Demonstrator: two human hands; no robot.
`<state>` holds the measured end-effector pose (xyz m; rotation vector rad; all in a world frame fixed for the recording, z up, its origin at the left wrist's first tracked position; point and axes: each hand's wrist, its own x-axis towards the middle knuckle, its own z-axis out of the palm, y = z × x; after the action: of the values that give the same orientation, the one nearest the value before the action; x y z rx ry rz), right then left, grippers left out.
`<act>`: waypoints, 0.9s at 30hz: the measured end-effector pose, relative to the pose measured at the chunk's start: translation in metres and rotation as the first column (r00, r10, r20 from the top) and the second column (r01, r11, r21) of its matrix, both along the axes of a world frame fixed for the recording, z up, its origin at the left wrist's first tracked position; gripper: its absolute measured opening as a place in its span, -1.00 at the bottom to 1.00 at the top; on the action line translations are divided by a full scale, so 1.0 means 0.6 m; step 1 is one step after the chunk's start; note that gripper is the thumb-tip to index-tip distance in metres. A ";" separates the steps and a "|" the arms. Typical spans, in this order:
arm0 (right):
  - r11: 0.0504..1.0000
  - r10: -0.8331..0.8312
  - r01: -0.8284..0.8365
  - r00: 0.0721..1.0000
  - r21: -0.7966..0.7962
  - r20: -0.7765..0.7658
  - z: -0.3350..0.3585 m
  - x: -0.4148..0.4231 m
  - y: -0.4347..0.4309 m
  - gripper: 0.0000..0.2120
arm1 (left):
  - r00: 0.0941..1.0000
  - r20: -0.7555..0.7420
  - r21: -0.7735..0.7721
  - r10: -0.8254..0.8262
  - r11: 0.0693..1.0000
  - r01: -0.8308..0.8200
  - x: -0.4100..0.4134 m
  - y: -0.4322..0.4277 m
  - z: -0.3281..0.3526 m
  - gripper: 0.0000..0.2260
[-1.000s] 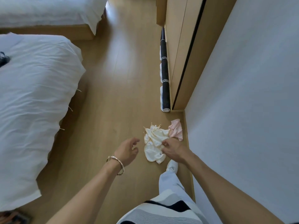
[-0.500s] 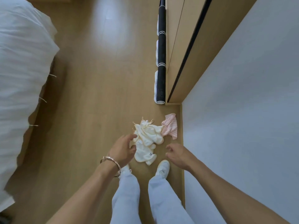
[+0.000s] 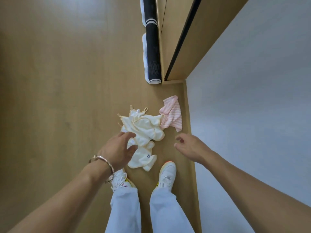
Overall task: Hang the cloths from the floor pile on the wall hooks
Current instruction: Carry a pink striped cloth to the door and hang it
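Mostly we see wooden floor [image 3: 58, 81], with a pale wall [image 3: 252, 115] filling the right of the frame and a wooden cabinet [image 3: 202, 39] with a rolled dark mat [image 3: 152, 47] beside it at upper centre. At centre lie crumpled cream cloths [image 3: 144, 130], a pink striped cloth [image 3: 171, 115] touching their right edge. Our left hand [image 3: 117, 148] spreads relaxed fingers over the cream cloths; our right hand [image 3: 190, 146], loosely curled, holds nothing, just below the pink striped cloth.
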<state>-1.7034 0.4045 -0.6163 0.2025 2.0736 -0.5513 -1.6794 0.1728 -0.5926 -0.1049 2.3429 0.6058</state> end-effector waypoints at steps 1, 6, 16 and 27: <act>1.000 -0.009 0.009 1.000 0.007 0.013 -0.026 0.001 0.002 -0.59 | 1.000 0.012 0.001 -0.025 1.000 0.025 -0.002 0.006 -0.033 -0.62; 0.997 -0.071 0.068 0.995 0.049 0.067 -0.157 0.023 0.014 -0.60 | 0.977 0.100 0.031 -0.190 0.982 0.188 0.002 0.037 -0.191 -0.59; 0.957 -0.289 0.286 0.953 0.042 0.090 -0.374 0.038 0.018 -0.59 | 0.923 0.123 0.041 -0.365 0.931 0.363 -0.025 0.087 -0.415 -0.59; 0.706 -0.708 0.706 0.706 0.044 0.025 -0.632 -0.021 0.003 -0.29 | 0.929 0.058 0.017 -0.365 0.931 0.364 -0.080 0.090 -0.589 -0.56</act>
<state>-1.7159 0.4065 -0.9956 1.0609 1.9148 -0.9621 -1.7271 0.2266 -0.9461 0.3068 2.2229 0.4176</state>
